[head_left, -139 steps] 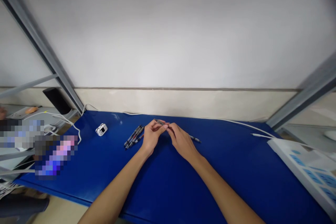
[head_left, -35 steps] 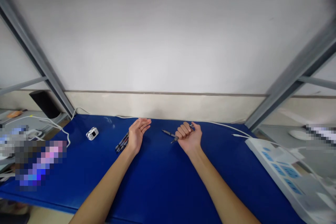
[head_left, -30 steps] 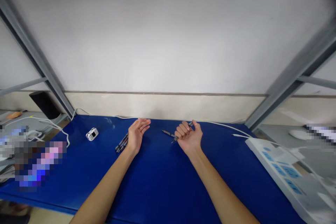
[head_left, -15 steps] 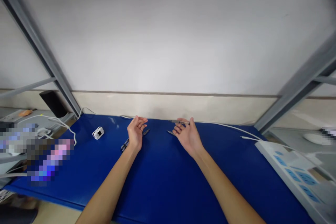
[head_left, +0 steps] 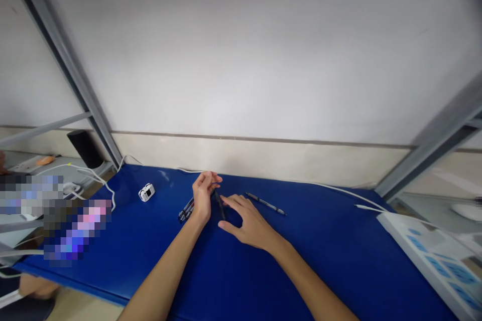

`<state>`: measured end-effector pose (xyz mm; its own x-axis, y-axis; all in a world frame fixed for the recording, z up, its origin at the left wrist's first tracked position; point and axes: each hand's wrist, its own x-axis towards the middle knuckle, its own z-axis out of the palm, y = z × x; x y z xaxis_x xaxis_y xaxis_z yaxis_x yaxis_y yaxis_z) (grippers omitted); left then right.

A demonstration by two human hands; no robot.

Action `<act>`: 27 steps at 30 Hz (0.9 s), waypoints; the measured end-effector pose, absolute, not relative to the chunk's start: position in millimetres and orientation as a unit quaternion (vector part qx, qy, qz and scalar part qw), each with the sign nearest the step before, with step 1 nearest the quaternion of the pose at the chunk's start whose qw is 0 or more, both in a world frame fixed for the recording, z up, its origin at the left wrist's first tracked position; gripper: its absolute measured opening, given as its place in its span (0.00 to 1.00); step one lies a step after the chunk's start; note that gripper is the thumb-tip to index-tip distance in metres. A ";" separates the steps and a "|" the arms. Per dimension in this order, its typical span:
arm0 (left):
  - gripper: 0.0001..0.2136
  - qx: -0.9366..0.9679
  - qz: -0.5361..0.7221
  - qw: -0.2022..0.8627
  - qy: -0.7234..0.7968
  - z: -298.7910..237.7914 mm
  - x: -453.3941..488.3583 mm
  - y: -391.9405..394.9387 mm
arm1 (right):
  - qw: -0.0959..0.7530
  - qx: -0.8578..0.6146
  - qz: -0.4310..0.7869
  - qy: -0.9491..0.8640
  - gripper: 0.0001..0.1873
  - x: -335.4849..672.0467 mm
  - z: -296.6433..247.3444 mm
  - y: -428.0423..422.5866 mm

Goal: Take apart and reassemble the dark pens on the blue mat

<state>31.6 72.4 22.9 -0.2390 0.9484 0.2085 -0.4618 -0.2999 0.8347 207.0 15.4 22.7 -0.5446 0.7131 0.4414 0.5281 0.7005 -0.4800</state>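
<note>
My left hand (head_left: 202,199) is side-on above the blue table, its fingers curled together. The upper end of a dark pen (head_left: 221,206) meets its fingertips, which seem closed on it; the exact contact is partly hidden. Just to the right, my right hand (head_left: 251,221) is palm down with thumb and fingers spread around the lower part of this pen, gripping nothing. Several pens (head_left: 185,210) lie bunched beside my left wrist, partly covered by it. Another pen, slim and grey-black (head_left: 265,203), rests on the table beyond my right hand.
A small white device with a dark screen (head_left: 146,192) sits at the left on the blue table (head_left: 226,281). White cables (head_left: 339,191) run along the wall edge. A white and blue box (head_left: 425,256) stands at the right, a black cylinder (head_left: 85,149) at the far left.
My right hand has turned palm down, moved left and nearer, and let go of the pen it held. A dark pen now shows between the hands. My left hand's fingers have drawn together. The view shifted slightly.
</note>
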 end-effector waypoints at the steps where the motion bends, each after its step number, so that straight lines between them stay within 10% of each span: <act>1: 0.14 0.380 0.709 0.494 0.330 23.1 31.9 72.2 | 0.316 -0.355 0.146 -0.867 0.28 206.3 23.8 15.0; 13: 0.14 0.667 0.511 0.339 0.423 11.5 40.3 66.9 | 0.228 -0.574 -0.129 -0.776 0.09 266.9 15.5 56.8; 23: 0.12 0.690 0.490 0.271 0.459 13.6 39.3 62.6 | 0.335 -0.521 -0.018 -0.785 0.12 249.2 12.7 55.5; 27: 0.18 0.630 0.547 0.415 0.364 20.0 52.2 56.7 | 0.383 -0.491 0.060 -0.780 0.11 242.9 14.2 49.5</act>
